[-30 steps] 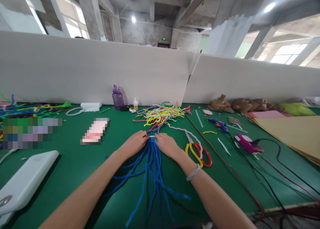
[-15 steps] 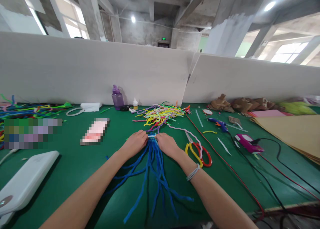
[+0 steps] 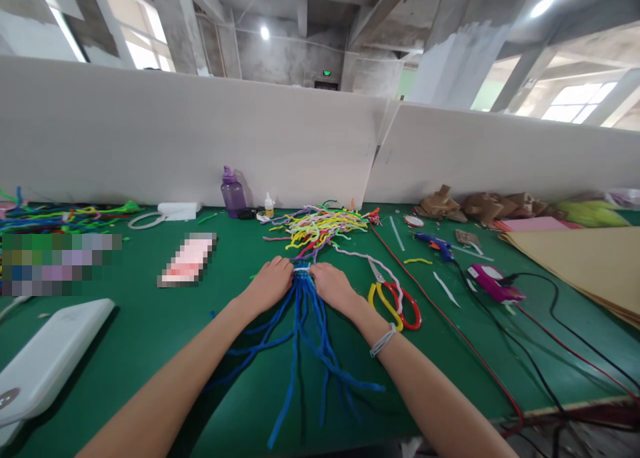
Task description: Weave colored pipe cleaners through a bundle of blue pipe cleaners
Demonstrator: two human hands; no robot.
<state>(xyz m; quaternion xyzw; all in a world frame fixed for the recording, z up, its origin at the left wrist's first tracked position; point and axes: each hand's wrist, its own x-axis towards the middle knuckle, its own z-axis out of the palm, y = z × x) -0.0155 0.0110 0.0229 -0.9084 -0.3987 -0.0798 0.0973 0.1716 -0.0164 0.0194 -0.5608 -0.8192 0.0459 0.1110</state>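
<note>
Long blue yarn strands (image 3: 296,338) hang from a small knotted blue band at the middle of the table, with a white strip (image 3: 301,269) across its top. My left hand (image 3: 273,281) pinches the band's left end, fingers closed. At the right end, my right hand (image 3: 331,286) is closed on the same piece, knuckles up. The fingertips of both hands are partly hidden. The strands fan out towards me over the green table (image 3: 240,418). Just beyond my hands lies a heap of yellow, purple and pink yarn pieces (image 3: 325,228).
Right of my hand lie scissors (image 3: 410,308) with red and yellow handles. Farther right are a blue glue gun (image 3: 435,245), a magenta device (image 3: 495,283) and trailing cords. A purple bottle (image 3: 233,195) stands at the back; a white power bank (image 3: 55,358) lies at left.
Both hands keep hold of the blue piece in nearly the same place. The hanging strands have swung slightly, with the longest front one shifting right. The whole view has moved a little.
</note>
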